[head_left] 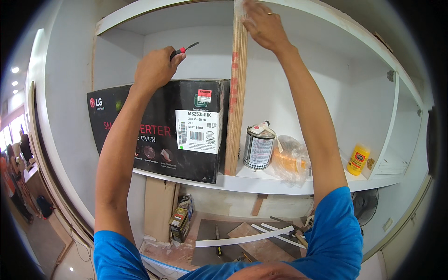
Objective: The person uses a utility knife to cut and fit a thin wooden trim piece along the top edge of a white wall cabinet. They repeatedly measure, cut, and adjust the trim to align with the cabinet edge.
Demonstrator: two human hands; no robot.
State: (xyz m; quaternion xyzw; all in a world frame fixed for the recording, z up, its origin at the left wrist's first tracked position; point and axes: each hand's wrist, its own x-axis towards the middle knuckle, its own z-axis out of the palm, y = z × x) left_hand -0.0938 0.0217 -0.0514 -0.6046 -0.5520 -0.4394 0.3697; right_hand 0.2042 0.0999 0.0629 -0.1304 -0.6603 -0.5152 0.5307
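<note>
My left hand [156, 67] is closed around the handle of a knife [182, 50], black and red with a short dark blade pointing up to the right. It is raised in front of the left cabinet compartment, just above a black microwave oven box [158, 128]. Higher up, my right hand [265, 25] reaches to the top of the upright divider [237, 88], whose bare wood front edge faces me. Its fingers are stretched out against the whitish top end of that edge; the fingertips are a little blurred.
On the right shelf stand a paint-type tin [259, 148], a clear plastic bag [289, 161] with something orange, and a yellow bottle [358, 159]. Below, white edging strips [245, 239], a screwdriver-like tool [218, 245] and a rectangular can [179, 224] lie or stand on the counter.
</note>
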